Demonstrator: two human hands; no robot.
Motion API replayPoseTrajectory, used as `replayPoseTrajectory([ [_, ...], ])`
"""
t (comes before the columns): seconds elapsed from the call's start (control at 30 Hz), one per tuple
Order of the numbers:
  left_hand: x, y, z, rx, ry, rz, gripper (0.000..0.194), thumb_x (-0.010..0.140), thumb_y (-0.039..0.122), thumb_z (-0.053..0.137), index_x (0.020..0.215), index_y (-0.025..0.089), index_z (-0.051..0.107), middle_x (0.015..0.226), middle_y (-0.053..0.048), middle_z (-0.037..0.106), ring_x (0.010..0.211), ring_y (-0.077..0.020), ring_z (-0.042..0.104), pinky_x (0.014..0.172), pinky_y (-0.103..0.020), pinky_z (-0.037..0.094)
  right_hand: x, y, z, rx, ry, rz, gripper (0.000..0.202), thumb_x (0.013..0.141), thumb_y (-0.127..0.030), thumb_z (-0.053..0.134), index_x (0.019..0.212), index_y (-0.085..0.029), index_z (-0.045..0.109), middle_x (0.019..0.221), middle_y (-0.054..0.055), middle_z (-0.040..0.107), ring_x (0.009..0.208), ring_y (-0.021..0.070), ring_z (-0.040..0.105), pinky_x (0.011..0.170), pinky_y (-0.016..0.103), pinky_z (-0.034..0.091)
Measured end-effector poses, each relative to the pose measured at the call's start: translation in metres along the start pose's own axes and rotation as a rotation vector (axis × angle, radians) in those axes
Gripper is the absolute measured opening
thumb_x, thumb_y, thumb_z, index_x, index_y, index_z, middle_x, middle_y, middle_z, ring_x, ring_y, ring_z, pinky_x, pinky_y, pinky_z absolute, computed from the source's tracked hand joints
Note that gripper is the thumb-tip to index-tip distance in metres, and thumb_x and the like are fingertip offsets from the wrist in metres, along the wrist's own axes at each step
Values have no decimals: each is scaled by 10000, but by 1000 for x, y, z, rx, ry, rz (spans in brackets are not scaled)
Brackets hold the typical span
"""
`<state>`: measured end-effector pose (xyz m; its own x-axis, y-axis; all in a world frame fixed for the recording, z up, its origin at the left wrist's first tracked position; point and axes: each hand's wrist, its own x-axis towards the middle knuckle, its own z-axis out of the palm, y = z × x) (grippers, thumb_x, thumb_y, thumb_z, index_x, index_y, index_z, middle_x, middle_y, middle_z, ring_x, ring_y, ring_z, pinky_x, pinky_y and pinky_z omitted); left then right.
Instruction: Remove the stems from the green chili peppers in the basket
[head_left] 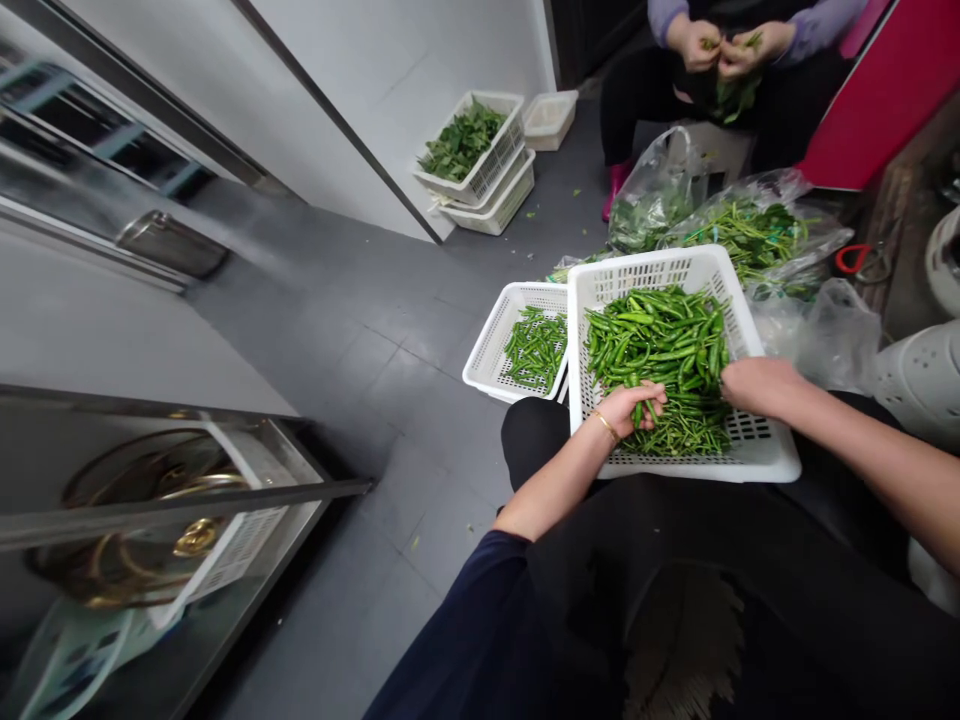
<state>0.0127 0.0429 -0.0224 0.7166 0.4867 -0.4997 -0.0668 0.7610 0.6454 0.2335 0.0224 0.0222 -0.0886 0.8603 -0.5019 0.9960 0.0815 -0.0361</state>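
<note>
Green chili peppers [652, 325] are lying heaped in the large white basket [576, 350], right of centre in the frame, which is resting over your lap. Your left hand [632, 408] is reaching over the near part of the heap, its fingers pinching a few peppers. Your right hand [756, 387] is curling at the basket's right side; you can't tell whether its fingers are gripping anything. Thin green pieces [686, 435] are filling the basket's near end. A smaller white basket [489, 360] with more peppers is sitting just left of it. Plastic bags of greens [757, 235] are lying beyond, and another person's hands [720, 55] are holding greens at upper right.
</note>
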Motion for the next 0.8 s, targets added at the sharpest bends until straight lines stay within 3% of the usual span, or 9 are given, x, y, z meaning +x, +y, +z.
replayPoseTrajectory([
  [0.1, 6, -5, 12, 14, 57, -63, 440, 640, 497, 700, 845, 113, 637, 502, 46, 442, 399, -34, 336, 398, -183, 230, -21, -6, -14, -28, 63, -16, 314, 833, -378, 451, 683, -168, 630, 779, 146, 675, 718, 260, 634, 569, 321, 423],
  [0.23, 10, -11, 26, 5, 139, -6, 411, 611, 479, 721, 764, 108, 630, 477, 45, 444, 394, -35, 361, 399, -190, 232, -42, -30, -4, 152, 143, -291, 304, 879, -340, 383, 702, -194, 582, 691, 65, 646, 638, 177, 589, 588, 274, 374],
  [0.33, 5, -10, 26, 117, 199, 63, 341, 609, 419, 723, 674, 106, 603, 451, 38, 450, 380, -37, 370, 387, -196, 226, -46, -42, 9, 249, 167, -480, 320, 906, -324, 332, 713, -192, 550, 714, 59, 630, 639, 161, 566, 606, 264, 368],
  [0.4, -2, -6, 23, 214, 152, 76, 315, 595, 386, 728, 640, 109, 588, 469, 28, 481, 382, -41, 384, 380, -199, 230, -46, -48, 14, 267, 111, -595, 317, 909, -313, 328, 716, -192, 548, 725, 56, 627, 639, 153, 562, 610, 258, 370],
  [0.5, -12, 1, 18, 263, -25, 39, 282, 561, 329, 742, 621, 107, 579, 520, 11, 525, 414, -52, 425, 382, -195, 255, -41, -54, 19, 209, -17, -679, 274, 886, -262, 359, 749, -193, 586, 733, 61, 643, 638, 157, 580, 592, 257, 367],
  [0.57, -15, 4, 14, 172, -127, 25, 264, 562, 308, 727, 595, 110, 557, 540, 1, 531, 450, -63, 457, 413, -198, 314, -32, -51, 23, 96, -101, -591, 233, 851, -236, 404, 773, -185, 618, 743, 85, 657, 655, 179, 601, 575, 266, 369],
  [0.63, -16, 5, 8, 9, -156, 44, 259, 586, 297, 693, 558, 120, 507, 578, -16, 547, 502, -80, 501, 464, -210, 380, -17, -39, 27, -52, -135, -389, 187, 810, -230, 463, 813, -160, 637, 795, 131, 663, 701, 215, 621, 571, 280, 380],
  [0.7, -17, 5, 1, -122, -124, 55, 221, 614, 269, 665, 597, 122, 502, 663, -44, 595, 587, -110, 568, 521, -226, 432, -1, -23, 32, -146, -99, -206, 204, 800, -220, 479, 900, -129, 632, 883, 176, 654, 760, 243, 629, 588, 294, 397],
  [0.8, -18, 5, -5, -161, -60, 56, 259, 630, 199, 675, 855, 130, 567, 808, -68, 652, 728, -160, 635, 616, -264, 482, 17, -8, 40, -152, -23, -97, 296, 842, -216, 407, 1067, -125, 575, 967, 185, 630, 787, 250, 631, 600, 306, 407],
])
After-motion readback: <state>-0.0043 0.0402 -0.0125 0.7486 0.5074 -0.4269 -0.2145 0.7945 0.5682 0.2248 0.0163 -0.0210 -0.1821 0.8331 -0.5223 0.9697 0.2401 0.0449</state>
